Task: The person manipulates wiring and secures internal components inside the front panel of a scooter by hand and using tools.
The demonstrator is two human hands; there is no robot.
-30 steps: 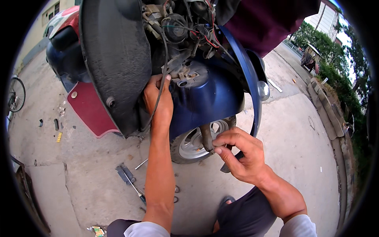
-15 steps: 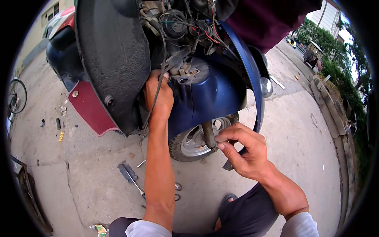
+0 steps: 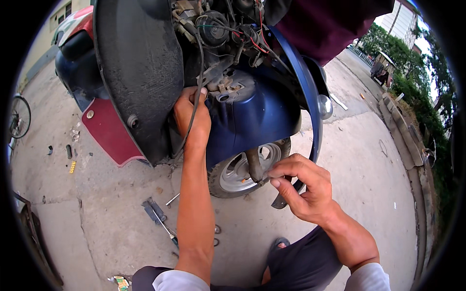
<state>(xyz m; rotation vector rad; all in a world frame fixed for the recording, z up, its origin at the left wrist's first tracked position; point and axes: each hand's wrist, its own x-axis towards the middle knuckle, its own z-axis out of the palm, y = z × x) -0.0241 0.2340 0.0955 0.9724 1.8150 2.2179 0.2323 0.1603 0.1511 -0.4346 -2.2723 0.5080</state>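
A scooter's front end, its panels opened up, stands before me. My left hand (image 3: 192, 116) reaches in beside the top of the blue front mudguard (image 3: 262, 106), behind a hanging black cable (image 3: 196, 104). Its fingers are curled, the thumb tip showing next to a metal bracket (image 3: 227, 89); whatever they grip is hidden. My right hand (image 3: 307, 189) is in the air in front of the front wheel (image 3: 232, 179) and the fork leg (image 3: 253, 165). Thumb and forefinger are drawn nearly together in a pinch; anything between them is too small to make out.
A black inner panel (image 3: 141, 72) and a dark red flap (image 3: 110, 128) are at the left; bare wiring (image 3: 259, 44) is above. On the concrete lie a screwdriver (image 3: 165, 225), a grey piece (image 3: 151, 212) and a metal rod (image 3: 172, 199). A curved blue trim (image 3: 310, 106) rises at the right.
My right hand has shifted slightly right, away from the lower end of the fork leg. The left hand stays at the same spot by the mudguard.
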